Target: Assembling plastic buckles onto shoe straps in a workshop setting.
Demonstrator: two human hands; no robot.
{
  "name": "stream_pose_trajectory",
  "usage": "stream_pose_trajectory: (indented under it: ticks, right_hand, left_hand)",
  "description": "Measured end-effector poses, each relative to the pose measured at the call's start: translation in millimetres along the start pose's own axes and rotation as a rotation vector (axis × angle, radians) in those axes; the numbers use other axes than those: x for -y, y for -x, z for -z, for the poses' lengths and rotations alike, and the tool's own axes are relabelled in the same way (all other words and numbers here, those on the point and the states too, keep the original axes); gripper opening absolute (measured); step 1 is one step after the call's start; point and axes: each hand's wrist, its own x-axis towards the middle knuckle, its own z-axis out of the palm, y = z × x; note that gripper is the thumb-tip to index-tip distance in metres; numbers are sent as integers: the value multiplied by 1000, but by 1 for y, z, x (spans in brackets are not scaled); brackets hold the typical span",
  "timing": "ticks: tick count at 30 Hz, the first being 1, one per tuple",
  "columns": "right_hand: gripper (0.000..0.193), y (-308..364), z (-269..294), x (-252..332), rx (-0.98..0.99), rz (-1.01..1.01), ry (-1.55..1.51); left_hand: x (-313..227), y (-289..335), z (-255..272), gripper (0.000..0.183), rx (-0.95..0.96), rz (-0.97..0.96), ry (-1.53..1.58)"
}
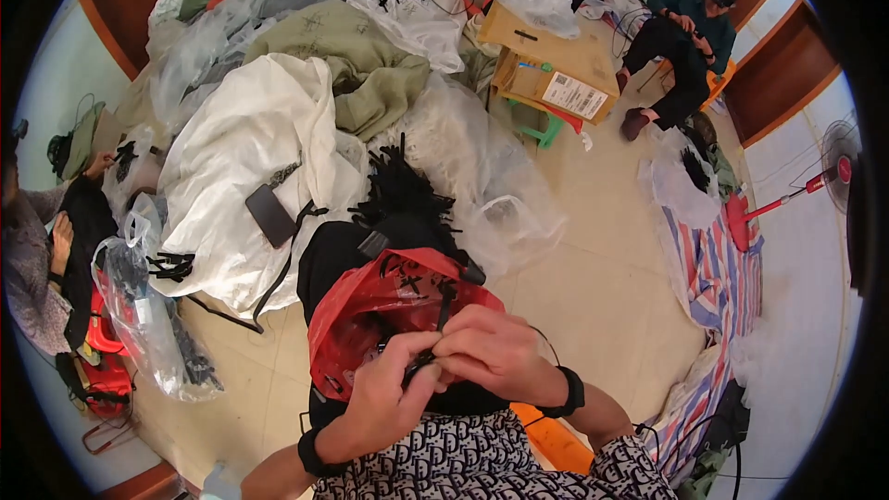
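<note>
My left hand [389,398] and my right hand [495,352] meet over my lap, fingertips pinched together. Between them is a small black piece [421,366], perhaps a strap end or buckle; its exact kind is too small to make out. A short black strap [446,301] rises just above my right fingers. Under both hands a red plastic bag [333,329] lies spread across my lap, with small black bits inside. Beyond my knees, a heap of black strap pieces [403,185] rests on plastic sheeting.
A white sack [250,130] carries a dark phone [269,216]. Cardboard boxes [546,65] sit on a green stool [537,125]. One co-worker [694,37] sits at far right, another [46,250] at left. A red fan [787,194] stands by striped sheeting [713,278].
</note>
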Motion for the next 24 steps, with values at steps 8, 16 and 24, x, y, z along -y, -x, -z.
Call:
stream_pose_trajectory:
  ticks: [8, 16, 24]
  right_hand:
    - [14, -11, 6, -15, -56, -120, -254]
    - [12, -4, 0, -24, -16, -146, -269]
    - [16, -3, 5, -25, -30, -20, -112]
  left_hand:
    - [-13, -15, 8, 16, -9, 129, 185]
    - [-10, -25, 4, 16, -51, 200, 95]
    - [-11, -19, 10, 25, 77, 178, 52]
